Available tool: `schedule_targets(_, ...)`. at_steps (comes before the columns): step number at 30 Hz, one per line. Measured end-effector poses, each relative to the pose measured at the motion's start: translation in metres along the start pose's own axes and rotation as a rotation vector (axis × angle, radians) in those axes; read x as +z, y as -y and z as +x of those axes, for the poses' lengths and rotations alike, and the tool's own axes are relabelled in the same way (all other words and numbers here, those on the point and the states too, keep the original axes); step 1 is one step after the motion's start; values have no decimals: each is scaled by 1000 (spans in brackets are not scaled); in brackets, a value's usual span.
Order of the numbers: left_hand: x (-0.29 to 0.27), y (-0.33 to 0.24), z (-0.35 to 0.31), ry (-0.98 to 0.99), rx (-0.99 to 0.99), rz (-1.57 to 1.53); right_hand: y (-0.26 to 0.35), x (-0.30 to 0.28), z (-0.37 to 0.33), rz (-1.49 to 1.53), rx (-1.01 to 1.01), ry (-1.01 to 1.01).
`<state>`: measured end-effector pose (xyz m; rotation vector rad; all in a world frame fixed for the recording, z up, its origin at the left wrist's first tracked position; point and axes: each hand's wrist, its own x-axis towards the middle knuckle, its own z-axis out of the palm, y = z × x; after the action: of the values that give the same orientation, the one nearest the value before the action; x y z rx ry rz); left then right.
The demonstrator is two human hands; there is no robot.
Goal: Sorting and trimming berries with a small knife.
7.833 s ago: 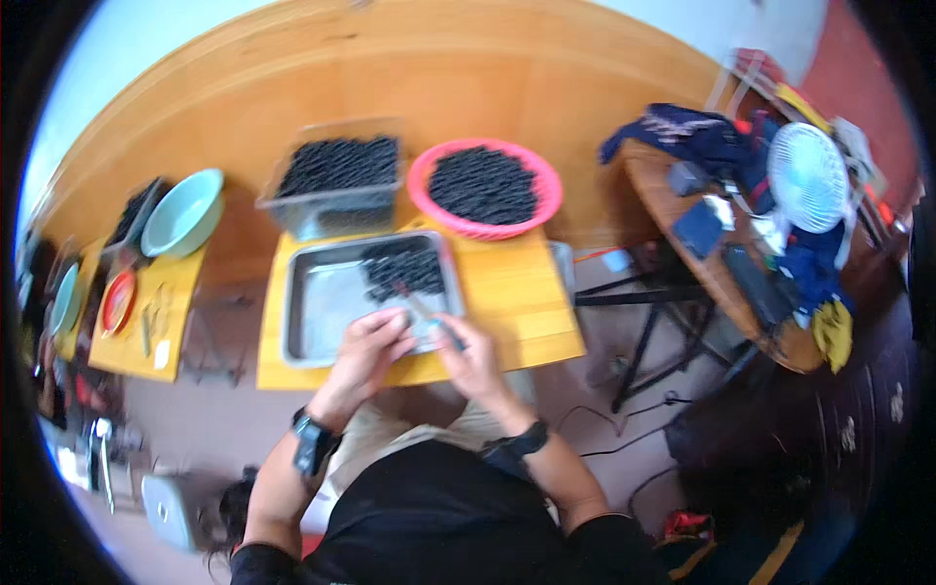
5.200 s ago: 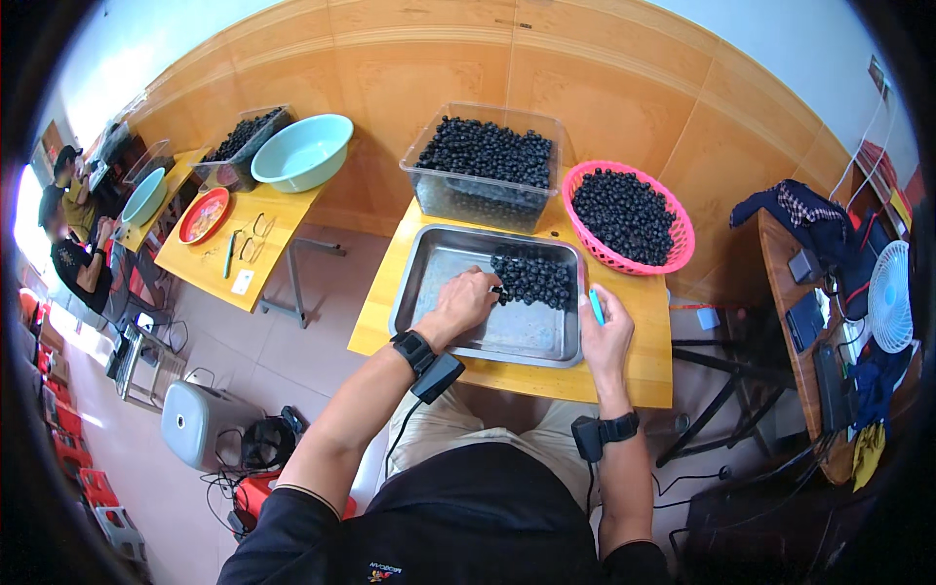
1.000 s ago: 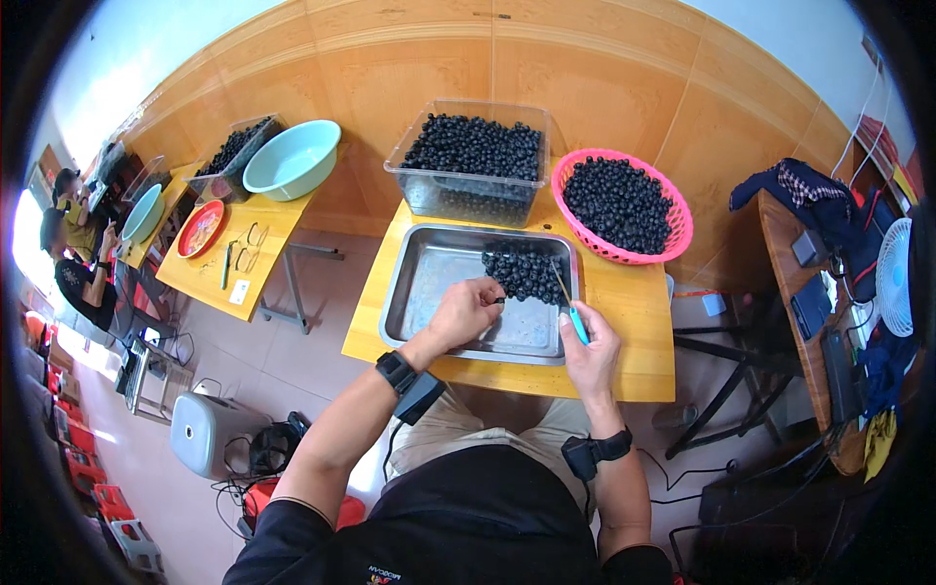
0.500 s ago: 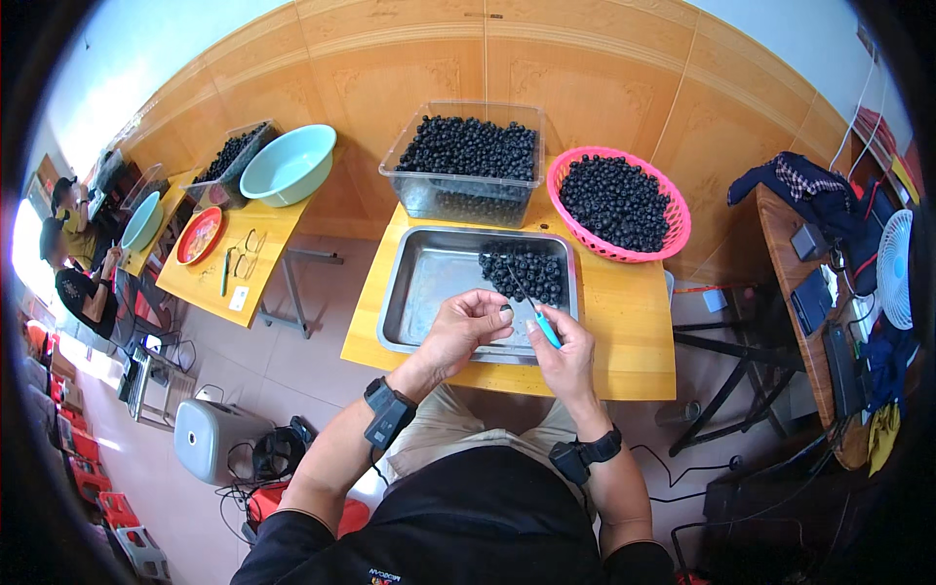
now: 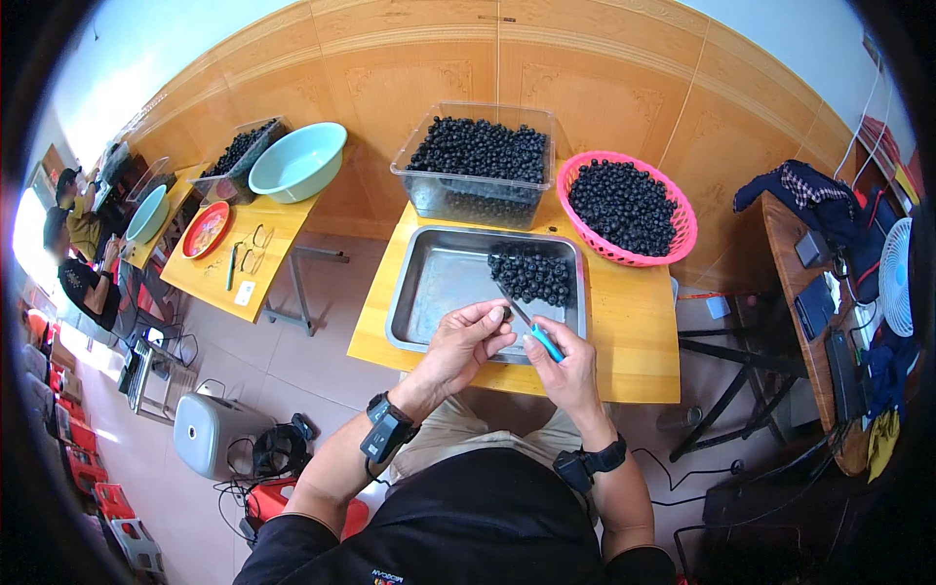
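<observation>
Over the near side of a steel tray (image 5: 414, 292), my left hand (image 5: 468, 341) pinches a small, round, dark fruit (image 5: 506, 313) between thumb and fingers. My right hand (image 5: 567, 366) is closed around the turquoise handle of a small knife (image 5: 546, 341). Its thin blade points up and to the left, close beside the held fruit; whether it touches cannot be made out. A heap of similar dark round fruits (image 5: 534, 277) lies in the tray's far right part.
Behind the tray stand a clear plastic bin (image 5: 473, 200) and a pink basket (image 5: 685, 219), both full of dark fruits. The yellow table (image 5: 634, 341) carries them. A side table (image 5: 219, 283) at left holds a turquoise basin (image 5: 297, 166) and red plate (image 5: 206, 230). Two people sit far left.
The knife blade has swung closer to the fruit in my left hand. Both hands stay over the tray's near edge. The whole view has shifted slightly.
</observation>
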<state>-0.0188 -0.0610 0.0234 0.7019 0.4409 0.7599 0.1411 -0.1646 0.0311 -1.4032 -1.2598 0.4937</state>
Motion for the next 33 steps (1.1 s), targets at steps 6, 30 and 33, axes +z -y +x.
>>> schedule_targets(6,4,0,-6,74,5,-56,0,3,-1,-49,-163,2)
schedule_targets(30,9,-11,-28,170,20,-87,-23,-12,9,15,-106,-181)
schedule_targets(33,5,-13,-28,164,31,-77,-2,-13,10,66,-84,-139)
